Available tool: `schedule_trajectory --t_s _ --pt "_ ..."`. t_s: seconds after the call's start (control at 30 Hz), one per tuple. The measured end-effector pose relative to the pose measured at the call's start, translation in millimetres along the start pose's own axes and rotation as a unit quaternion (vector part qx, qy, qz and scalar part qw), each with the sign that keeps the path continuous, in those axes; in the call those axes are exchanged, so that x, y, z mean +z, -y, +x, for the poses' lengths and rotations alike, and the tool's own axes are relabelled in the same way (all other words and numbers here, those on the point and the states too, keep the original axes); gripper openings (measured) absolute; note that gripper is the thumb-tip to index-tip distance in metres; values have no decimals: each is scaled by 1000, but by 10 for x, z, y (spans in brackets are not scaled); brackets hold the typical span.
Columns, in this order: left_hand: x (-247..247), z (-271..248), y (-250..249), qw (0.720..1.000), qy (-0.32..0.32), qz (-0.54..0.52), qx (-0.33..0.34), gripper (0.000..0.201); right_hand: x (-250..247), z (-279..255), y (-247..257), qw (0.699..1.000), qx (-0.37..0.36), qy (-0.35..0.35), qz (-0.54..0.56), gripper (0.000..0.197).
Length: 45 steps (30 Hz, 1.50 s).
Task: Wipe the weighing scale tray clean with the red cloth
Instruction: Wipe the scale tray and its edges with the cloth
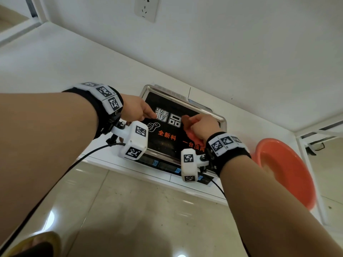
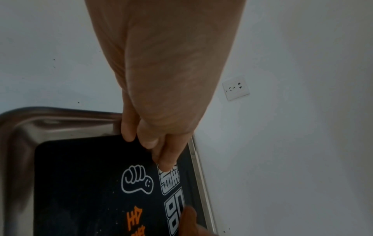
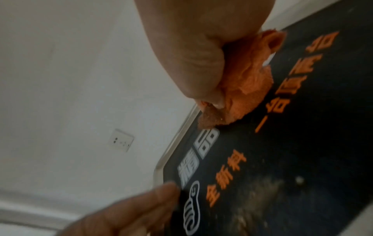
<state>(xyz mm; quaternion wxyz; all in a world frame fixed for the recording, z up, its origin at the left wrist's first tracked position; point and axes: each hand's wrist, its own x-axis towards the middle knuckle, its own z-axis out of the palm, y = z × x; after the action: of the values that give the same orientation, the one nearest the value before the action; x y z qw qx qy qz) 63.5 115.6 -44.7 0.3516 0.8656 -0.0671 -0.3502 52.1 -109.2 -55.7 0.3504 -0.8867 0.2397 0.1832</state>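
Tray (image 1: 221,121) rim: silver; its sheet (image 1: 167,143): black, white and orange characters, pale specks, possibly dust. Cloth (image 1: 191,135) in right hand (image 1: 203,125): orange-red. Basin (image 1: 285,169) right of it: orange

A white wall socket (image 1: 146,8) sits on the white wall (image 1: 241,52) above the bench (image 1: 55,67). The bench is white, and a few dark specks mark the wall near its back edge. Off the bench's right end, an orange-red plastic basin (image 1: 285,173) stands on the floor (image 1: 139,210) of glossy beige tiles. At the lower left, a foot in a yellow sandal (image 1: 35,243) rests on those tiles. A white frame (image 1: 311,130) runs past the bench's right end, behind the basin.
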Motion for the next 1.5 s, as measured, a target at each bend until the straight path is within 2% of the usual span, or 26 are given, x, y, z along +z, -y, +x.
schedule_trajectory --t_s 0.07,0.13,0.23,0.3,0.37,0.4,0.47,0.5,0.57,0.63,0.73,0.8,0.9,0.97,1.03,1.1,1.2,1.3,1.33,1.4,1.5 --pt "-1 6 -4 1000 -1 1 0 54 97 -44 78 996 -66 16 -54 22" --pt "-4 9 -7 1000 3 -2 -1 54 151 -102 125 984 -125 60 -111 29" --pt "-7 10 -15 1000 6 1 -3 54 127 -215 143 964 -126 153 -177 34" --pt "-17 10 -33 1000 9 10 -6 53 19 -209 86 962 -125 171 -171 33" --pt "-31 20 -41 1000 15 7 -10 50 -164 -172 10 981 -101 132 -95 32" --pt "-39 23 -40 1000 19 0 -12 49 -257 -144 -46 990 -85 89 -72 31" --pt "-45 28 -47 1000 26 4 -12 47 -378 -114 -175 995 -52 16 -86 17" --pt "-47 35 -50 999 27 15 -10 47 -381 -99 -241 994 -33 4 -107 13" --pt "-32 57 -70 999 25 39 -6 47 -299 -61 -335 990 -27 4 -140 9" --pt "-17 71 -76 999 24 46 -5 48 -151 -49 -331 985 -54 17 -162 19" --pt "7 96 -67 999 28 38 -3 47 26 -144 -162 973 -80 103 -190 26" --pt "5 94 -65 999 26 39 -3 46 37 -158 -63 979 -70 126 -142 28" --pt "13 63 -63 998 24 59 -4 46 -120 -124 -75 994 -53 55 -73 30" --pt "17 43 -65 998 27 57 -7 48 -230 -119 -120 996 -40 2 -81 18" --pt "17 33 -76 998 28 57 -8 48 -273 -126 -202 994 -1 -13 -106 12" --pt "22 28 -88 998 22 62 -6 48 -229 -182 -222 994 38 25 -100 18" --pt "33 33 -85 998 13 64 -6 46 -72 -248 -116 980 -31 52 -188 24" --pt "40 51 -115 997 5 82 -3 44 61 -272 9 971 -40 113 -205 16" --pt "44 50 -123 996 4 84 -3 43 67 -234 1 973 -41 121 -190 20" --pt "56 48 -133 996 -1 91 -4 43 7 -138 -34 989 -37 81 -119 30" --pt "58 25 -147 993 -2 114 -11 45 -177 -56 -116 996 -25 -34 -77 24"
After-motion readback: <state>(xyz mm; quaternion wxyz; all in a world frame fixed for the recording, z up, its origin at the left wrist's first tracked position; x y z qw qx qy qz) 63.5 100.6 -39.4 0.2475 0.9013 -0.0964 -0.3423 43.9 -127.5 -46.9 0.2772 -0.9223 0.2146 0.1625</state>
